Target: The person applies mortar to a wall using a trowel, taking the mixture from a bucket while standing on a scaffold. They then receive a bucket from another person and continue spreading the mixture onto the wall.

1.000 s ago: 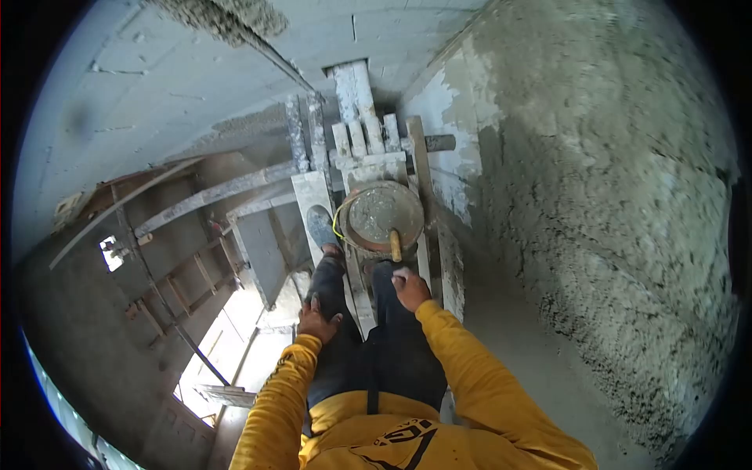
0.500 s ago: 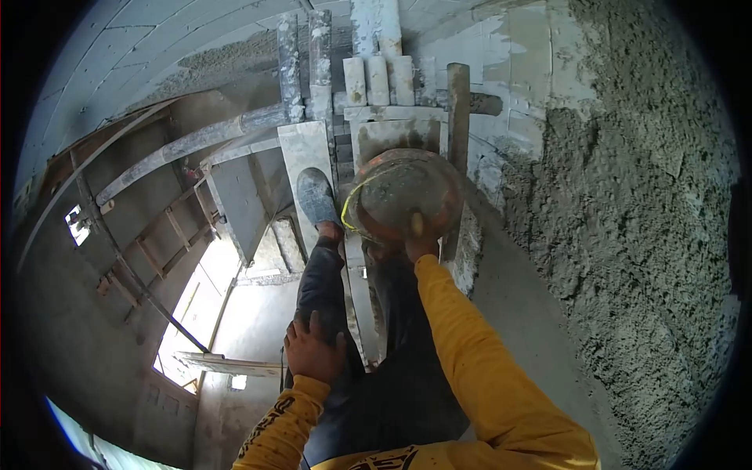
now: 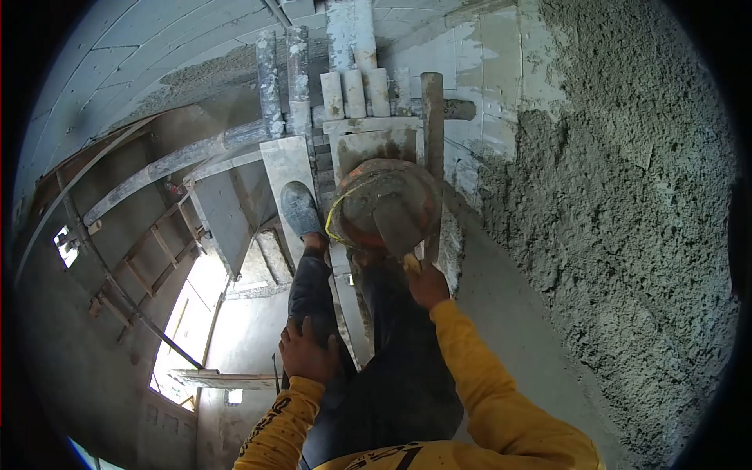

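Observation:
My right hand (image 3: 428, 283) is wrapped round the handle of a trowel (image 3: 398, 225). The trowel's grey blade lies over the near right part of a round bucket (image 3: 356, 204) with grey mortar in it, an orange rim and a yellow cord at its left side. Resting on my left thigh near the knee is my left hand (image 3: 308, 352), its fingers apart and nothing in it. The bucket stands on boards between my left foot and an upright wooden post.
Rough wet mortar covers the wall (image 3: 619, 211) at the right. An upright post (image 3: 432, 141) stands beside the bucket. My shoe (image 3: 299, 210) is on a pale plank (image 3: 282, 162). Left of the planks is a drop to a lower floor (image 3: 247, 333), with a bright opening.
My right hand has drawn back toward me and slightly right, and the trowel blade now shows above the mortar. The view has shifted a little. My left hand stays on the leg.

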`<state>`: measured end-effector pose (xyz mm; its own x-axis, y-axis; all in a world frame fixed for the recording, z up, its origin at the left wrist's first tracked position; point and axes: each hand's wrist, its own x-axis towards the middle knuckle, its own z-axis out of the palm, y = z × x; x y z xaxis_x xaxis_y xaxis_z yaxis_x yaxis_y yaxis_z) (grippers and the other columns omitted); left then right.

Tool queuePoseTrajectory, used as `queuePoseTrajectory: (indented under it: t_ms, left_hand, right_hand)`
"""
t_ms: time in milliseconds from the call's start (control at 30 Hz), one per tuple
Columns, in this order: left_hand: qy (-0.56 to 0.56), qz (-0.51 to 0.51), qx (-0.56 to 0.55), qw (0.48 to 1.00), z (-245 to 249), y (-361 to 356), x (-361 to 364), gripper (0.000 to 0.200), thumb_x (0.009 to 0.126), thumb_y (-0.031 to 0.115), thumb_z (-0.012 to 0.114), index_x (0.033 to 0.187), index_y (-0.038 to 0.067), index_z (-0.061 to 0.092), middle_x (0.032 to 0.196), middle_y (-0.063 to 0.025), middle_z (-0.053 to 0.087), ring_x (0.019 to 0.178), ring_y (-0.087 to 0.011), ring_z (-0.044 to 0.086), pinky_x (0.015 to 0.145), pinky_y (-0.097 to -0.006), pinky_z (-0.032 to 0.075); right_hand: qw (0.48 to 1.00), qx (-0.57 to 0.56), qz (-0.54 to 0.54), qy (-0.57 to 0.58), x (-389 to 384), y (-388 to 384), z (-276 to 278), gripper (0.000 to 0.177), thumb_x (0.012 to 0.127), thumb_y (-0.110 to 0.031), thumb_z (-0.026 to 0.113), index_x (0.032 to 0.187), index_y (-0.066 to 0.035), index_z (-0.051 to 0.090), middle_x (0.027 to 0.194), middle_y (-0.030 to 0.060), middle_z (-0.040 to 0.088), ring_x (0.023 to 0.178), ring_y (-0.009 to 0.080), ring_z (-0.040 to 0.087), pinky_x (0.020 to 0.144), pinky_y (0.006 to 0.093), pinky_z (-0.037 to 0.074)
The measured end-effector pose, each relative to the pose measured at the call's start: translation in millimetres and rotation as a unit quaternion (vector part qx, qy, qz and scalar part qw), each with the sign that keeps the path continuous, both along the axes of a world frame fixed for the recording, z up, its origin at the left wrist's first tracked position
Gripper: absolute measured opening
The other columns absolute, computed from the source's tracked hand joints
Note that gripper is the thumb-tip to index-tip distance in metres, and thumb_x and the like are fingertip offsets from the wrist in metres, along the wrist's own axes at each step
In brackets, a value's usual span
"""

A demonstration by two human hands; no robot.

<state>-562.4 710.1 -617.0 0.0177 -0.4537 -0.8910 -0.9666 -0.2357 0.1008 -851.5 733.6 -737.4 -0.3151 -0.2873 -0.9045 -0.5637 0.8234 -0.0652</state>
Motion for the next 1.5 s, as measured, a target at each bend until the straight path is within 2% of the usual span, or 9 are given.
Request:
queuePoseTrajectory:
  t_ms: [33,133,333,467,633,800,1000,1200,1500]
  left_hand:
    - [0.000,0.003,0.000,1.000,0,-1,0,0.070,0.084,0.041,0.069,0.138,0.000,0.052,0.142,-0.0308,0.046,0.129,-0.0475,0.047,0.109,-0.0546,0.039]
    - [0.014,0.011,-0.010,1.000,-1,-5,2,0.068,0.083,0.039,0.071,0.135,-0.002,0.053,0.139,-0.0310,0.048,0.127,-0.0481,0.047,0.108,-0.0546,0.039]
    - [0.131,0.026,-0.165,0.977,-73,-24,-5,0.065,0.086,0.036,0.072,0.131,-0.007,0.054,0.133,-0.0287,0.053,0.122,-0.0455,0.052,0.106,-0.0524,0.041]
    - [0.182,0.366,-0.287,0.867,-192,-35,-63,0.049,0.097,0.029,0.066,0.128,-0.007,0.056,0.117,-0.0263,0.062,0.110,-0.0348,0.062,0.095,-0.0392,0.049]
    - [0.353,0.469,-0.061,0.807,-209,-30,-93,0.039,0.101,0.039,0.062,0.104,0.001,0.069,0.079,-0.0115,0.067,0.071,-0.0182,0.060,0.069,-0.0360,0.050]
    - [0.335,0.337,0.052,0.878,-153,-70,-123,0.046,0.102,0.041,0.061,0.082,0.000,0.059,0.067,0.0012,0.046,0.064,-0.0072,0.041,0.058,-0.0297,0.039]
    - [0.380,0.413,-0.070,0.825,-124,-93,-127,0.038,0.098,0.033,0.066,0.086,-0.003,0.065,0.061,-0.0133,0.054,0.054,-0.0181,0.051,0.055,-0.0368,0.043]
    - [0.349,0.375,-0.058,0.857,-73,-129,-91,0.039,0.092,0.024,0.073,0.070,0.003,0.049,0.058,-0.0081,0.048,0.052,-0.0159,0.047,0.051,-0.0361,0.040]
    - [0.377,0.462,-0.146,0.789,-67,-203,-77,0.037,0.093,0.013,0.074,0.073,0.010,0.043,0.063,0.0079,0.039,0.061,-0.0020,0.034,0.052,-0.0233,0.030]
  right_hand:
    - [0.988,-0.054,0.135,0.053,-1,12,5,0.043,0.097,-0.042,0.059,0.112,-0.002,0.055,0.090,0.0212,0.071,0.082,0.0388,0.072,0.070,0.0487,0.057]
    - [0.992,-0.087,0.073,0.053,2,5,13,0.042,0.097,-0.038,0.058,0.116,0.000,0.053,0.101,0.0278,0.071,0.096,0.0469,0.068,0.088,0.0525,0.053]
    - [0.993,0.007,0.101,0.056,-2,-1,-32,0.041,0.096,-0.032,0.059,0.118,0.001,0.052,0.098,0.0281,0.070,0.092,0.0457,0.069,0.085,0.0530,0.053]
    - [0.991,-0.060,0.107,0.059,0,11,-16,0.041,0.095,-0.034,0.061,0.115,0.001,0.053,0.092,0.0275,0.070,0.086,0.0466,0.069,0.077,0.0536,0.055]
    - [0.989,-0.113,0.086,0.037,-9,38,-11,0.044,0.092,-0.037,0.068,0.110,0.001,0.056,0.089,0.0272,0.070,0.082,0.0468,0.069,0.071,0.0531,0.055]
    - [0.992,-0.085,0.076,0.057,-3,48,-14,0.044,0.090,-0.037,0.072,0.109,0.000,0.056,0.088,0.0261,0.070,0.082,0.0464,0.069,0.072,0.0512,0.056]
    - [0.994,-0.074,0.071,0.046,7,13,20,0.042,0.089,-0.034,0.074,0.107,0.000,0.056,0.089,0.0250,0.070,0.082,0.0450,0.069,0.070,0.0489,0.056]
    - [0.988,-0.135,0.075,0.018,13,-8,46,0.039,0.089,-0.029,0.076,0.107,0.001,0.057,0.086,0.0228,0.069,0.079,0.0410,0.071,0.068,0.0452,0.056]
    - [0.973,-0.218,0.074,0.026,13,-33,53,0.036,0.089,-0.026,0.076,0.102,0.000,0.057,0.081,0.0206,0.068,0.075,0.0387,0.070,0.065,0.0437,0.055]
